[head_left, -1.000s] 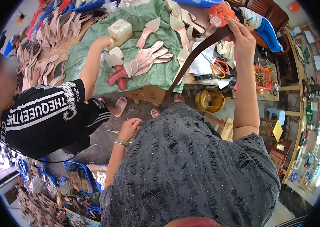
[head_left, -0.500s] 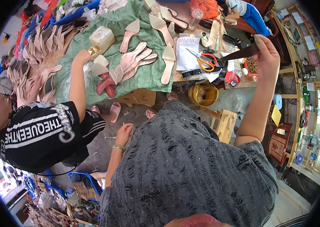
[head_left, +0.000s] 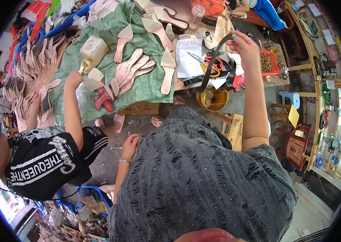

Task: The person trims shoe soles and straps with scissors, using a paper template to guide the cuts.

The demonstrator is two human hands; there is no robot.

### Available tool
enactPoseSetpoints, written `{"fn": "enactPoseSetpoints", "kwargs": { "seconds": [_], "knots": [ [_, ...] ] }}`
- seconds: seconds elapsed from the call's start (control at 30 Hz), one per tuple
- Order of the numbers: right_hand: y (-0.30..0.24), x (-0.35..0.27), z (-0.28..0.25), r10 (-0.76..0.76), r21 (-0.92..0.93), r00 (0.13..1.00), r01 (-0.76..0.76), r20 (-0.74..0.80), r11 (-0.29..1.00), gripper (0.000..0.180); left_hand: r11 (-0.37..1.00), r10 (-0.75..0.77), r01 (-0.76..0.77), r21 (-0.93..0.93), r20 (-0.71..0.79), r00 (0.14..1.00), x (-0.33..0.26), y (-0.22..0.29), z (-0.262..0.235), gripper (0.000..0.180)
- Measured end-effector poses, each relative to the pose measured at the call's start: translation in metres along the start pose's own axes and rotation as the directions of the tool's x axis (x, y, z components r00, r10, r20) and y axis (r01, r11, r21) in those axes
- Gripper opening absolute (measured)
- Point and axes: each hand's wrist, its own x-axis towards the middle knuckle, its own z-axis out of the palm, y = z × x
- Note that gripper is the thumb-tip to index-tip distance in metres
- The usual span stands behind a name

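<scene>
Nearest is the wearer's dark grey, slashed-knit top (head_left: 198,169). At its left edge hangs the left hand (head_left: 130,146), with a metal bangle at the wrist; its fingers are partly curled (whether anything small sits between them, I cannot tell).

The right hand (head_left: 246,50) is raised at the end of a bent forearm, thumb and fingers pinched closed on one end of a long, narrow, dark brown strip (head_left: 209,68). The strip arches from the fingertips and hangs down to the left, in front of the orange-handled metal scissors (head_left: 202,59), its low end above a round yellow bucket (head_left: 213,108). Whether it touches the scissors is unclear.

On the table, a white printed paper (head_left: 188,69) lies left of the scissors. Further left, a crumpled green sheet (head_left: 77,105) bears pale pink, sole-shaped pieces (head_left: 128,68) and a cream plastic jug (head_left: 94,49), a co-worker's hand (head_left: 73,79) near its mouth. At the far edge, a person in blue trousers (head_left: 269,15) is partly visible.
</scene>
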Motion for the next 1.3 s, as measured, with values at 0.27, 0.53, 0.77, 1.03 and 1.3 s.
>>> {"fn": "enactPoseSetpoints", "kwargs": {
  "seconds": [0.27,0.53,0.77,1.03,1.3],
  "knots": [
    [0.134,0.094,0.013,0.215,-0.422,0.977,-0.194,0.004,0.886,0.062,0.998,-0.068,0.068,0.003,-0.027,0.997,0.008,0.032,0.032,0.024],
    [0.172,0.13,0.009,0.137,-0.896,0.979,0.078,0.152,0.438,0.072,0.971,-0.091,0.07,-0.23,-0.082,0.992,0.023,0.034,0.061,0.023],
    [0.151,0.116,0.08,-0.19,-0.753,0.819,0.573,0.542,0.322,0.05,0.947,-0.132,0.106,-0.303,-0.064,0.989,0.017,0.032,0.073,0.026],
    [0.18,0.1,0.179,0.216,-0.732,0.725,0.535,0.654,0.421,0.042,0.921,-0.16,0.102,-0.375,-0.126,0.979,0.011,0.034,0.07,0.026],
    [0.225,0.125,0.15,0.496,-0.761,0.635,0.237,0.592,0.605,0.023,0.917,-0.166,0.103,-0.386,-0.133,0.977,0.008,0.044,0.067,0.027]
  ]
}}
